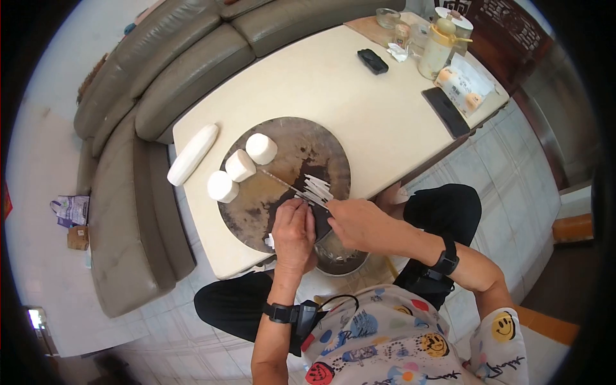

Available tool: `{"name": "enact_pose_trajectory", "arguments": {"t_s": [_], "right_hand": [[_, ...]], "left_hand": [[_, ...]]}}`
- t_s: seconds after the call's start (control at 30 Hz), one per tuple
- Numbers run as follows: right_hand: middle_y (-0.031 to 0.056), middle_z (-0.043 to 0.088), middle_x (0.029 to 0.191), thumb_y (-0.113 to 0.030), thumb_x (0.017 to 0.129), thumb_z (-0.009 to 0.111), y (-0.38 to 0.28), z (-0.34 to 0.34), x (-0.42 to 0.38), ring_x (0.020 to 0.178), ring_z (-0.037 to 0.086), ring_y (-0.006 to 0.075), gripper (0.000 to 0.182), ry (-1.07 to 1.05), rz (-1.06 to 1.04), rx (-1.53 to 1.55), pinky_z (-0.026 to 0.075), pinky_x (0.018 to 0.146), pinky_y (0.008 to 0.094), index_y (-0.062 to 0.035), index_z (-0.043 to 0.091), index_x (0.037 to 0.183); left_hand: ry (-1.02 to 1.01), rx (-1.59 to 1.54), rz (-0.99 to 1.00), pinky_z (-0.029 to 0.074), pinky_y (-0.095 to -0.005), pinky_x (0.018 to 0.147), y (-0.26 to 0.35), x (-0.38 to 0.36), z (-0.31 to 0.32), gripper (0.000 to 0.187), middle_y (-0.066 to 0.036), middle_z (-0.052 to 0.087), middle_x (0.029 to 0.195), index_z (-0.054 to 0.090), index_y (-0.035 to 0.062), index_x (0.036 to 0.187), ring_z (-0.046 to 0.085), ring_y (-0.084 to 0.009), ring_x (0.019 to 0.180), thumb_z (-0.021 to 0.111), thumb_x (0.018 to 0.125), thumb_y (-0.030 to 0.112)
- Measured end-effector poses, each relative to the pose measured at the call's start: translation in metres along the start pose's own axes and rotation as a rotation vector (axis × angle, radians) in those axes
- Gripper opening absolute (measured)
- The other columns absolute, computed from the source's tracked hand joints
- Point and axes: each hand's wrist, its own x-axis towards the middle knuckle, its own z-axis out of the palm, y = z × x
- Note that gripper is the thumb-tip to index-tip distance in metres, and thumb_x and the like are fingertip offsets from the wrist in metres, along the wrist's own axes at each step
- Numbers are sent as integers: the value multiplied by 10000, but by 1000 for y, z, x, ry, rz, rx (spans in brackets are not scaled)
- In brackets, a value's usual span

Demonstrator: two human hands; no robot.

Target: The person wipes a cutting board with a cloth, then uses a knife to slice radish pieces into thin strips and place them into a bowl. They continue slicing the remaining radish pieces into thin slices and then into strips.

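Observation:
My right hand grips a knife whose blade lies across the round dark cutting board. White strips of cut radish are piled on the board just above my hands. My left hand rests fingers-down on the board next to the strips, touching them by the blade. Three thick white radish chunks stand in a row at the board's left part. A metal bowl sits below the table edge under my hands, mostly hidden.
A long whole white radish lies on the cream table left of the board. At the far end are a black phone, a small black object, a bottle, glasses and a snack packet. A grey sofa runs along the left.

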Motion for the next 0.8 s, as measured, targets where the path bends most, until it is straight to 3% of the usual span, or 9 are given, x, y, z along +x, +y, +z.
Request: {"name": "enact_pose_trajectory", "arguments": {"t_s": [0.13, 0.23, 0.3, 0.33, 0.4, 0.47, 0.57, 0.67, 0.8], "right_hand": [[265, 602, 769, -117, 888, 556, 8, -7, -1, 770, 585, 465, 171, 23, 52, 39, 471, 681, 488, 46, 538, 936], [207, 622, 701, -134, 889, 552, 13, -26, -5, 636, 636, 358, 196, 115, -48, 157, 496, 590, 439, 60, 543, 865], [111, 601, 651, -143, 907, 547, 5, -55, -5, 499, 583, 201, 199, -124, 231, 626, 462, 485, 340, 44, 556, 841], [111, 601, 651, -143, 907, 547, 10, -57, -5, 499, 583, 201, 199, -119, 219, 621, 462, 485, 340, 44, 556, 841], [41, 570, 638, -149, 921, 542, 23, -61, -4, 451, 505, 83, 215, -141, 174, 844, 410, 433, 254, 25, 568, 798], [36, 590, 657, -160, 927, 549, 25, -67, 1, 467, 520, 73, 232, -157, 155, 902, 408, 435, 236, 14, 578, 776], [40, 596, 669, -165, 923, 561, 23, -73, 8, 470, 521, 73, 232, -223, 175, 1009, 412, 436, 228, 13, 587, 777], [41, 604, 683, -179, 923, 571, 32, -61, 17, 471, 519, 70, 227, -300, 157, 1107, 416, 439, 220, 13, 595, 803], [42, 607, 680, -170, 923, 557, 31, -54, 17, 471, 521, 70, 220, -288, 159, 1078, 419, 444, 224, 14, 597, 810]], "left_hand": [[44, 1, 3, 523, -393, 810, 2, 3, 0, 163, -166, 649, 989, 662, -31, 920, 633, -337, 924, 686, 759, -37], [132, -50, -8, 516, -399, 835, 3, 3, -3, 174, -175, 654, 1000, 662, -30, 947, 636, -339, 941, 673, 773, -38], [200, -101, -73, 512, -390, 854, 2, 4, -7, 160, -183, 663, 1029, 668, -29, 958, 647, -330, 958, 659, 798, -33], [210, -96, -64, 512, -390, 854, 2, 7, -8, 160, -183, 663, 1029, 668, -29, 958, 647, -330, 958, 659, 798, -33], [268, -195, -280, 513, -383, 852, 2, 14, -12, 128, -177, 670, 1038, 675, -32, 958, 652, -309, 962, 645, 836, -7], [292, -297, -369, 518, -369, 859, -10, 19, -10, 167, -143, 673, 1079, 668, -23, 1034, 656, -290, 972, 618, 903, 69], [178, -1327, -935, 470, -381, 972, -4, 46, -23, 422, -100, 592, 1269, 470, -5, 1328, 595, -268, 1127, 511, 1000, 257], [31, -1924, -895, 416, -420, 1032, 15, 60, -31, 469, -114, 531, 1348, 380, 11, 1394, 528, -259, 1224, 479, 1008, 259], [35, -1823, -1003, 420, -453, 1032, 5, 54, -23, 375, -110, 542, 1334, 436, 43, 1341, 526, -279, 1227, 481, 997, 183]]}}
